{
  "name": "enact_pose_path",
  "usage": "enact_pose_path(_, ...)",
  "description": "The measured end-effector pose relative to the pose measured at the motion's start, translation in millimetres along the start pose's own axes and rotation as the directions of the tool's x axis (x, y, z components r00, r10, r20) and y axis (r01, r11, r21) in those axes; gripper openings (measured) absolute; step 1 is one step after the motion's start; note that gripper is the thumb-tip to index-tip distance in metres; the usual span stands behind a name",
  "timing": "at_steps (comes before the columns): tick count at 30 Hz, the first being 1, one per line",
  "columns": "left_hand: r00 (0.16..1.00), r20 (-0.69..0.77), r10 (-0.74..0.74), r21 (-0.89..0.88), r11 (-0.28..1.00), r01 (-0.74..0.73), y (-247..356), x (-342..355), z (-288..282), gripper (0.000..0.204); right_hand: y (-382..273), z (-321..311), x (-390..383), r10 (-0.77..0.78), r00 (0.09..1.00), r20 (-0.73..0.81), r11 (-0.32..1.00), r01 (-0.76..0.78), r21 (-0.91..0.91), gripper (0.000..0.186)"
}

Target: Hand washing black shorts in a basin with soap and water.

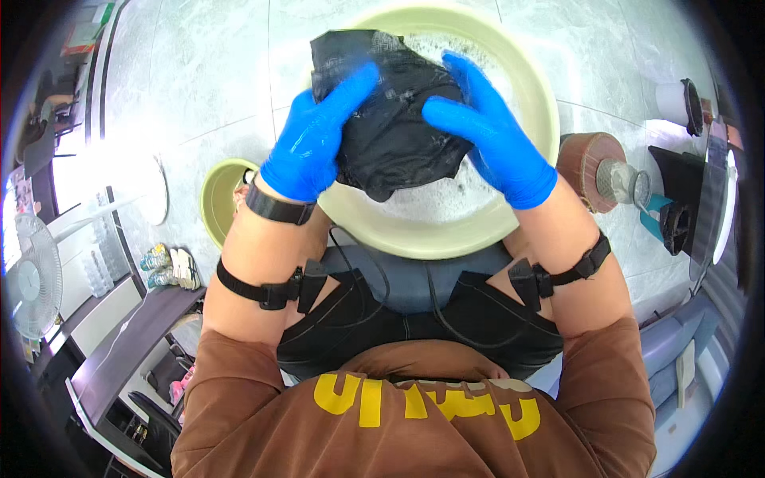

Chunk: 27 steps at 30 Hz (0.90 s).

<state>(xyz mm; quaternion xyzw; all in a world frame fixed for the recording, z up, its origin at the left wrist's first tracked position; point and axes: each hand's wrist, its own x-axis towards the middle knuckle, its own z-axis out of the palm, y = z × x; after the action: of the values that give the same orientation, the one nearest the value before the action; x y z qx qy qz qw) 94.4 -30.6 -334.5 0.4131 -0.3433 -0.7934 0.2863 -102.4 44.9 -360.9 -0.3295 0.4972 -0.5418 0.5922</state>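
Observation:
A wet, dark black cloth (398, 119) is bunched up between my two hands, over a large pale green basin (545, 103). White suds (446, 203) show in the basin around it. My left hand (312, 142), in a blue rubber glove, grips the cloth's left side with its thumb on top; the other fingers are hidden beneath. On the right side, my blue-gloved right hand (496, 139) holds the cloth too, its thumb lying over the top and a finger along the far edge. Whether the cloth is a garment I cannot tell.
A smaller green tub (213, 203) stands left of the basin. To the right are a round reddish-brown stool (586, 163) and a clear container (617, 185) on its side. Shoes (182, 267) sit by a dark bench (131, 342), and a fan (36, 275) stands far left.

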Motion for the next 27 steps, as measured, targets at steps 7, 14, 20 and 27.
enact_pose_path(7, 0.972, -0.029, 0.233, 0.174, 0.959, -0.224, -9.9, -2.5, 11.0, 0.032, -11.0, 5.9, 1.6, 0.329, 0.929, 0.167, 0.887, -0.365, 0.282, 0.05)
enact_pose_path(14, 0.994, 0.059, -0.089, -0.336, 0.936, 0.103, -3.9, -1.2, 6.1, 0.038, 0.5, 19.5, -1.5, -0.101, 0.995, 0.025, 0.984, 0.103, -0.146, 0.052)
enact_pose_path(20, 0.997, 0.043, -0.062, -0.349, 0.934, 0.073, -4.1, -1.0, 4.6, 0.039, -5.7, 22.6, -2.6, -0.133, 0.99, -0.042, 0.967, 0.121, -0.225, 0.057)
enact_pose_path(27, 0.989, -0.083, 0.124, 0.057, 0.991, -0.119, -12.2, -13.7, 21.3, 0.038, -5.3, 28.0, -20.7, -0.037, 0.999, 0.009, 0.95, 0.038, -0.31, 0.101)
